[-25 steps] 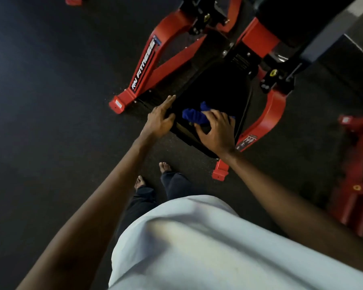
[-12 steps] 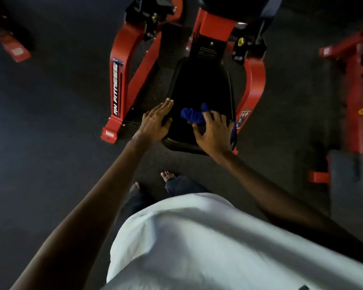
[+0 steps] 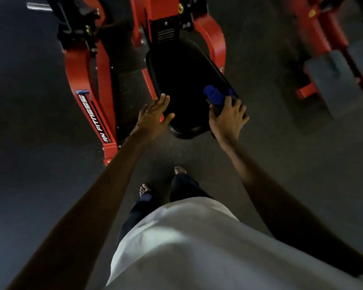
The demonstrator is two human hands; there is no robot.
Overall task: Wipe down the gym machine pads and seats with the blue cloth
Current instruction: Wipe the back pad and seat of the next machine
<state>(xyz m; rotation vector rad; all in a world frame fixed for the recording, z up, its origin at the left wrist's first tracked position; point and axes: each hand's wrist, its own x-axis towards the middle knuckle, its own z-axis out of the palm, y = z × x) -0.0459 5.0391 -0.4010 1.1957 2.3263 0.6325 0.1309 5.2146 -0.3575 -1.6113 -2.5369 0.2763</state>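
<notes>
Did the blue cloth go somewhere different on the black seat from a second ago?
Yes. The right hand slid the blue cloth from about the middle of the seat toward its right edge, gripping it the whole time. The left hand stayed flat on the seat's left edge. Nothing was picked up or let go.

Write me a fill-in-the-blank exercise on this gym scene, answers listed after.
1. The right hand holds a ____ cloth.
2. The seat under both hands is coloured ____.
3. The left hand rests open on the seat's edge and holds ____.
4. The machine's frame is painted ____.

Answers: blue; black; nothing; red.
</notes>
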